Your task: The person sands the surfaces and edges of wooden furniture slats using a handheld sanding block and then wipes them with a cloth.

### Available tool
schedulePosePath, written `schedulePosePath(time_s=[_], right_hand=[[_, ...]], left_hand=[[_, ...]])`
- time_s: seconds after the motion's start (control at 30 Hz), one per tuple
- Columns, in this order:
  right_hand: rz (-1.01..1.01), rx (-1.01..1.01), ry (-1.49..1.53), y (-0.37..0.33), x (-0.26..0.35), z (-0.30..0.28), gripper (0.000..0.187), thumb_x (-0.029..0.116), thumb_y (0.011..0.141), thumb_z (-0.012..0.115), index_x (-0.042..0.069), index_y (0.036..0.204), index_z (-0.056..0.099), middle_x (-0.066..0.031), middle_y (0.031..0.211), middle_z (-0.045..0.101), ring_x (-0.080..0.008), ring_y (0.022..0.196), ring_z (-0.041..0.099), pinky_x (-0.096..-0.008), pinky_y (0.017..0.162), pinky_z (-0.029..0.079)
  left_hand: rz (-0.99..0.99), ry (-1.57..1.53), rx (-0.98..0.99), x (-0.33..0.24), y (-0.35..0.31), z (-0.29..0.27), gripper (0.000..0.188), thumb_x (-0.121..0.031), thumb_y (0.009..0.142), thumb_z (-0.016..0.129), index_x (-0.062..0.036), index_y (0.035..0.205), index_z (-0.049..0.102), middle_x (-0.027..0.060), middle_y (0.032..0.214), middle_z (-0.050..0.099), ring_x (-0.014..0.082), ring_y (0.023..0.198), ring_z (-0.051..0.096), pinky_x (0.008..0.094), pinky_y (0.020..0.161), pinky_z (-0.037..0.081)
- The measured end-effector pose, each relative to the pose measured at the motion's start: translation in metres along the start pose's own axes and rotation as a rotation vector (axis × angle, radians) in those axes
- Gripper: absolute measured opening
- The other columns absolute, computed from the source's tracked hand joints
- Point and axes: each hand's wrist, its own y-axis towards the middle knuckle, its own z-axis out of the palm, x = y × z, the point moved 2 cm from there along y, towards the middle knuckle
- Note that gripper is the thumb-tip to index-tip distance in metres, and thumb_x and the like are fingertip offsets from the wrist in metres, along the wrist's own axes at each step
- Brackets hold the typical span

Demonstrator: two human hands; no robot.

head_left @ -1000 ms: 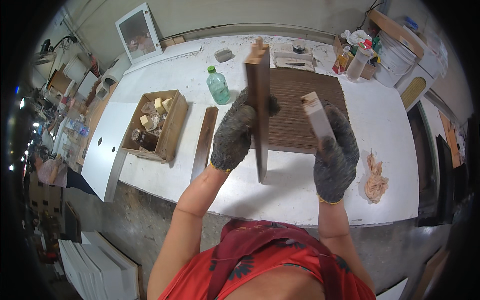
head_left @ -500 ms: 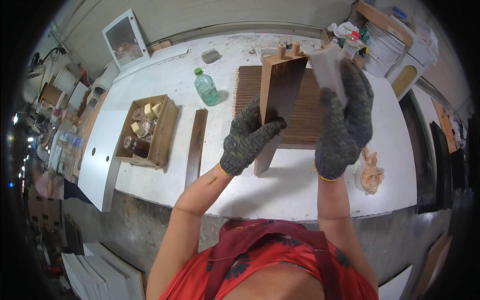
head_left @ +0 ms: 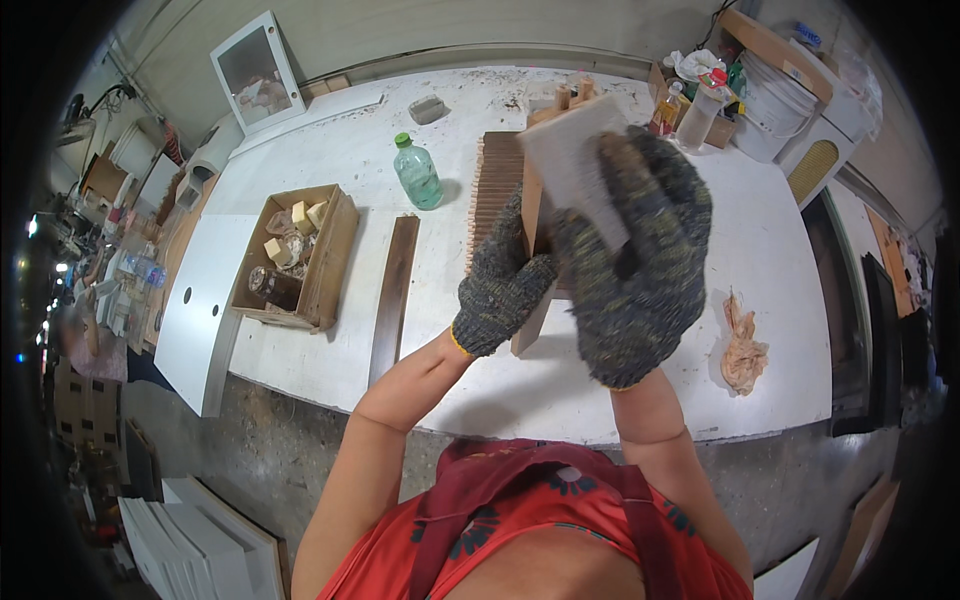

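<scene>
Head view shows the long brown wooden board (head_left: 528, 300) standing on its lower end on the white worktable (head_left: 800, 260), its long axis running from 6 o'clock up toward 12. The left hand in a grey knit glove (head_left: 500, 290) sits at the board's 9 o'clock side, fingers wrapped closed around its edge. The right hand in a grey knit glove (head_left: 635, 270), at 3 o'clock, presses a pale rectangular sanding block (head_left: 570, 165) against the board's upper face, fingers curled over it.

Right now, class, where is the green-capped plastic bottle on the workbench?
In the head view, the plastic bottle stands upright on the white workbench, left of the person's gloved left hand, between the open cardboard box and the ribbed wooden panel.
</scene>
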Motion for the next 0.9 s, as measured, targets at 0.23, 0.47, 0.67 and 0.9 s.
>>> schedulePosePath(time_s=[0.23,0.47,0.67,0.9], right_hand=[[-0.057,0.028,0.009,-0.007,0.006,-0.007,0.051,0.013,0.074,0.074,0.009,0.123,0.061,-0.0137,0.125,0.053,-0.0298,0.118,0.049,-0.0404,0.101,0.041],[-0.010,-0.049,-0.017,0.009,-0.010,0.006,0.043,0.007,0.077,0.070,0.007,0.120,0.062,-0.0152,0.125,0.056,-0.0309,0.116,0.051,-0.0410,0.099,0.041],[0.050,-0.113,-0.160,0.021,-0.066,0.016,0.041,0.005,0.080,0.069,0.007,0.120,0.063,-0.0124,0.119,0.061,-0.0258,0.113,0.055,-0.0367,0.098,0.042],[0.622,-0.104,0.469,-0.015,-0.083,0.021,0.035,0.012,0.094,0.055,-0.001,0.126,0.056,-0.0120,0.118,0.060,-0.0205,0.109,0.055,-0.0311,0.098,0.041]], left_hand=[[-0.063,0.037,0.064,0.012,0.006,-0.014,0.066,-0.005,0.084,0.062,-0.0030,0.141,0.030,0.0122,0.117,0.056,0.0181,0.105,0.055,0.0321,0.093,0.044],[-0.099,-0.011,-0.001,0.004,0.003,-0.001,0.067,-0.004,0.085,0.061,-0.0061,0.143,0.029,0.0118,0.118,0.057,0.0173,0.102,0.056,0.0319,0.090,0.046],[-0.136,-0.052,0.023,-0.008,0.008,-0.002,0.053,-0.005,0.084,0.063,-0.0053,0.133,0.042,0.0089,0.118,0.058,0.0155,0.100,0.056,0.0319,0.087,0.047],[-0.117,-0.015,-0.011,0.011,0.006,-0.034,0.048,-0.006,0.086,0.062,-0.0027,0.131,0.043,0.0114,0.119,0.058,0.0206,0.105,0.057,0.0328,0.090,0.047]])
